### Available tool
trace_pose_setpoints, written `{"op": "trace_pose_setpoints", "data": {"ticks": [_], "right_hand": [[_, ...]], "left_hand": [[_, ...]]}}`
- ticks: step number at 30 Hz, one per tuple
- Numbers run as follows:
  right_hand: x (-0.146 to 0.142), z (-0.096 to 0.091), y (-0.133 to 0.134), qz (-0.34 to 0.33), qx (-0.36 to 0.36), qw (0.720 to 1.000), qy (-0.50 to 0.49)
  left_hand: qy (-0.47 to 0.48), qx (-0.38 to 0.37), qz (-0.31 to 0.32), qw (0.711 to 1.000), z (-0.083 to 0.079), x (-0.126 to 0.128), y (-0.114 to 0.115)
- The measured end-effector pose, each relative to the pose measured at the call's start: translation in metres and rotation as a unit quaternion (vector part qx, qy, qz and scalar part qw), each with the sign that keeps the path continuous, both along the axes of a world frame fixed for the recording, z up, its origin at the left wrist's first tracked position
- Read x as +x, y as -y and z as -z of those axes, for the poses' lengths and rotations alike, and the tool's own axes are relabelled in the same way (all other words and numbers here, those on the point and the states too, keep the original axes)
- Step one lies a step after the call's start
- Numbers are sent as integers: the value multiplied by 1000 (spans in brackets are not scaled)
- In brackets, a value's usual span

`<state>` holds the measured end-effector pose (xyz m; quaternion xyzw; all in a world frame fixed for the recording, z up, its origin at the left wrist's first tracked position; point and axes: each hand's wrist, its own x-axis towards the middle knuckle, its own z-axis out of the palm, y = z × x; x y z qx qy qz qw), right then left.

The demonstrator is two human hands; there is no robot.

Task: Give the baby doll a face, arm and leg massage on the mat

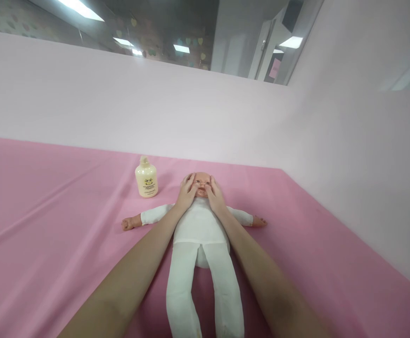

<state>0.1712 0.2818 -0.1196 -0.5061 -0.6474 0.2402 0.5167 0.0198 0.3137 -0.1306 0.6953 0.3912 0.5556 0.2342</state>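
Note:
A baby doll (201, 223) in a white cloth suit lies on its back on the pink sheet, arms spread to either side and legs toward me. My left hand (186, 190) rests along the left side of the doll's head, fingers stretched out and thumb by the mouth. On the other side, my right hand (215, 191) lies against the cheek in the same way, thumb near the mouth corner. Both hands touch the face with fingers extended rather than curled. Between them the eyes, nose and mouth show; the ears are covered.
A pale yellow pump bottle (146, 180) with dark print stands left of the doll's head. The pink sheet (50, 211) has creases on the left. A white wall (155, 108) rises behind and at the right, with a reflective window (177, 33) above.

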Motion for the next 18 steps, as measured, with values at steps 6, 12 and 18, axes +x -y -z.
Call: {"op": "trace_pose_setpoints", "data": {"ticks": [6,12,18], "right_hand": [[0,1,-2,10,-10,1000,-9],[1,-1,0,-21,24,999,4],[1,-1,0,-22,28,999,6]], "left_hand": [[-2,3,0,1000,-1,0,1],[1,2,-1,1000,-2,0,2],[1,4,-3,1000,1,0,-1]]}}
